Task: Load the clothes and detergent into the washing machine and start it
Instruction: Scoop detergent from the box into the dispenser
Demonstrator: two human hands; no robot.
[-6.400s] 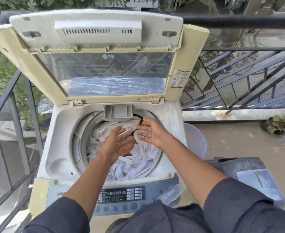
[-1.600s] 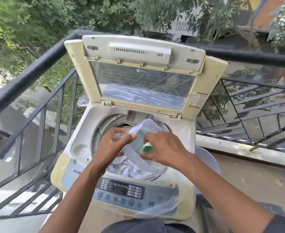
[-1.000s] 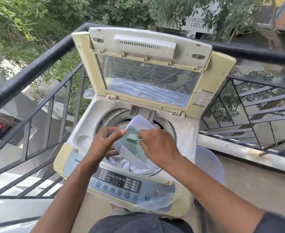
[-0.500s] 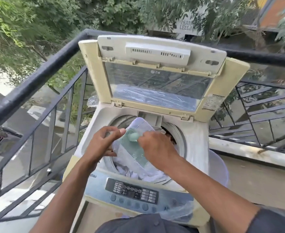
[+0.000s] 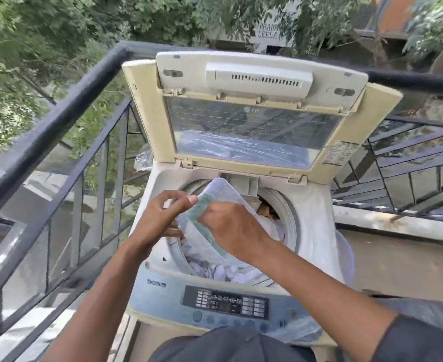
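While our left hand (image 5: 157, 220) pinches the upper edge of the detergent bag (image 5: 216, 202) over the drum, our right hand (image 5: 231, 226) reaches into it, its fingers hidden, so we cannot tell their grip. White clothes (image 5: 225, 270) lie at six o'clock below the bag inside the washing machine (image 5: 317, 231), whose lid (image 5: 251, 118) stands raised at twelve o'clock, with the balcony railing (image 5: 58, 121) at nine.

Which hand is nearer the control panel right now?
Right, by a small margin. The right hand is over the drum, reaching into the detergent bag just above the control panel. The left hand holds the bag's edge, farther up-left.
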